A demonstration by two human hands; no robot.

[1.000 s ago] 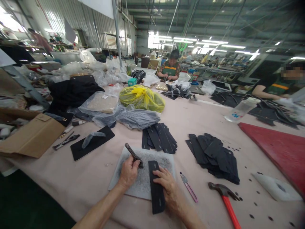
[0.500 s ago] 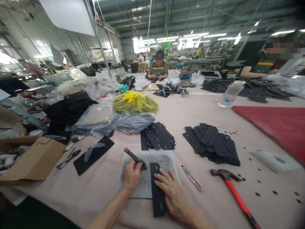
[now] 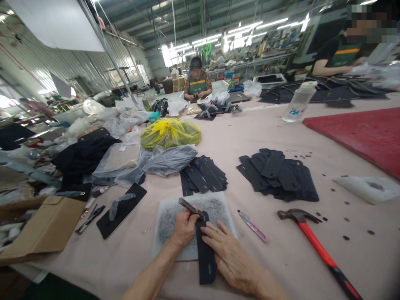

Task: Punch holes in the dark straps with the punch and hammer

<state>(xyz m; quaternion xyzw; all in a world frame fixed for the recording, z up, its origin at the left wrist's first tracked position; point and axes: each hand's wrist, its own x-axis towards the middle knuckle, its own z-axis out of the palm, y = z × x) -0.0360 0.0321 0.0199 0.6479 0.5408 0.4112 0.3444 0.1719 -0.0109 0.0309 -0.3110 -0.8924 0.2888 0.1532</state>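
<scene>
My left hand (image 3: 185,227) is closed around a dark metal punch (image 3: 189,206), whose lower end sits over the top end of a black strip (image 3: 206,266). The strip has slots near its ends and lies over a white, speckled board (image 3: 164,233), with its near end past the board's edge. My right hand (image 3: 226,254) rests on the strip's right side, fingers stretched out and flat. A claw hammer (image 3: 315,246) with a red and black handle lies to the right. Between it and my right hand is a pair of pink thread snips (image 3: 254,227).
Beyond the board are two piles of black strips, one on the left (image 3: 204,173) and one on the right (image 3: 281,177). A yellow bag (image 3: 171,133), a clear bottle (image 3: 300,102), a red board (image 3: 359,135) and a cardboard box (image 3: 46,227) stand around. Two co-workers sit across the table.
My left hand has moved right, bringing the punch from beside the strip to over its top end. The right hand stays on the strip. The head view has shifted slightly.
</scene>
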